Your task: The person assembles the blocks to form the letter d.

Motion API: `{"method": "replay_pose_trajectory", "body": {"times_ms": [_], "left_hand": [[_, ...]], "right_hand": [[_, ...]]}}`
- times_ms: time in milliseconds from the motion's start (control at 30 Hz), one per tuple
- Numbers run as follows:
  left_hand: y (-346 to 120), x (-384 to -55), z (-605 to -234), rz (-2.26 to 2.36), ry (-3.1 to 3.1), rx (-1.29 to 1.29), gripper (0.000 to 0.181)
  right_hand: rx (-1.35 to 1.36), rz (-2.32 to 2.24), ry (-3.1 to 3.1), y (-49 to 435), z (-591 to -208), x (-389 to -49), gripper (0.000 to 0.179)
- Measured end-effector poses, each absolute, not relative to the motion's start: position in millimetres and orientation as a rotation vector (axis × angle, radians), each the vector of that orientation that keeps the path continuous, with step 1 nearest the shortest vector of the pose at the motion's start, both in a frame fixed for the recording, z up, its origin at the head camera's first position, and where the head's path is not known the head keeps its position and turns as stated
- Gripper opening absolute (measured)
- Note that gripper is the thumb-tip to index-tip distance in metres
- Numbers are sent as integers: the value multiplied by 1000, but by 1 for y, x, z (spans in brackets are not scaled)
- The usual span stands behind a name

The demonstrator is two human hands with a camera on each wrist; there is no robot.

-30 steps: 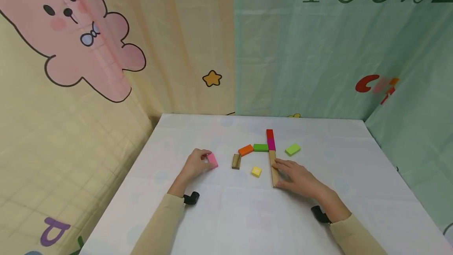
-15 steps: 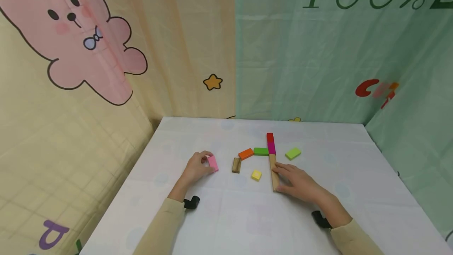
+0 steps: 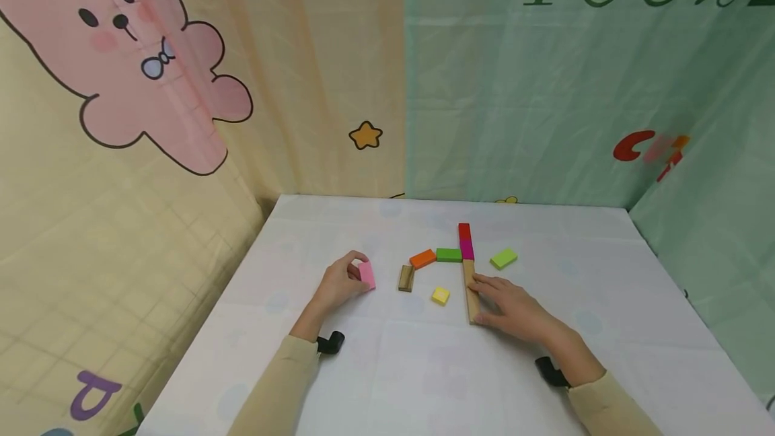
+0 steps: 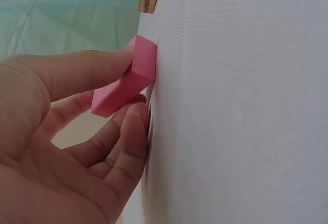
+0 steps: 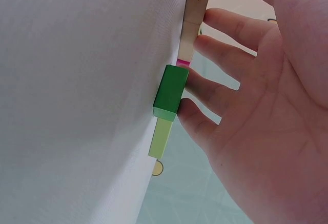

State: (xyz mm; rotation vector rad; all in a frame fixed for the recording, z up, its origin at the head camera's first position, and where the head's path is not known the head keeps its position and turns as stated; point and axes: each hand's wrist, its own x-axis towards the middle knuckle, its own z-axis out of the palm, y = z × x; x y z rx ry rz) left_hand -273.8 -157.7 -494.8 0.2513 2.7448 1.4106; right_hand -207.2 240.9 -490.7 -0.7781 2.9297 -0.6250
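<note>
My left hand (image 3: 338, 286) pinches a pink block (image 3: 367, 276) between thumb and fingers, tilted with one end at the tabletop in the left wrist view. My right hand (image 3: 517, 308) rests along the right side of a row of plain wooden blocks (image 3: 471, 301), fingers fairly straight. At the row's far end follow a magenta block (image 3: 466, 250) and a red block (image 3: 463, 229). A green block (image 3: 449, 256) touches the row from the left. The right wrist view has a dark green block (image 5: 171, 92) close to the fingertips; I cannot tell whether they touch it.
An orange block (image 3: 422, 259) and a brown wood-grain block (image 3: 406, 278) continue leftward from the green one. A small yellow block (image 3: 440, 296) lies inside that bend. A light green block (image 3: 504, 259) lies right of the row. Printed curtains stand behind the white table (image 3: 387, 382).
The pink block, still in my left hand, has turned slightly more upright. My right hand has kept its place beside the wooden row. The head view has shifted a little.
</note>
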Motion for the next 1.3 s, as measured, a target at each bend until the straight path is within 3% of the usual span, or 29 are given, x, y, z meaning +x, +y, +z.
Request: {"method": "replay_pose_trajectory", "body": {"times_ms": [1300], "left_hand": [[-160, -279, -495, 1519, 2649, 253, 28]], "right_hand": [[-763, -616, 2911, 241, -492, -210, 71]]}}
